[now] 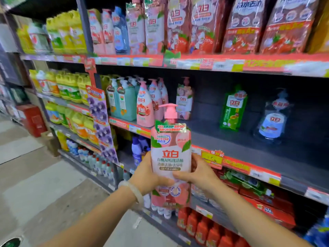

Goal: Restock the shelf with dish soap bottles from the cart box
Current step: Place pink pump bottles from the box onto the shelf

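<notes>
Holding a pink pump bottle of dish soap (170,154) upright in front of me, I have both hands wrapped around its lower half. My left hand (149,177) grips the bottle's left side with the thumb across the front label, and a pale bracelet (133,190) sits on that wrist. My right hand (197,172) clasps the right side, thumb laid across the front just below the printed text, fingers curled behind where I cannot see them. The bottle's pink pump head points left and the label faces me. It hangs in the air before the middle shelf (249,148), not resting on anything. That shelf has a wide bare stretch of dark board; on it a matching pink pump bottle (184,102) stands near the back, with a green refill pouch (233,108) and a clear blue-labelled bottle (275,118) well apart to the right. To the left of the gap stands a row of pink bottles (145,107) and teal pump bottles (122,102). Red refill bags (245,27) fill the shelf above, and red bottles (201,227) line the bottom one.
</notes>
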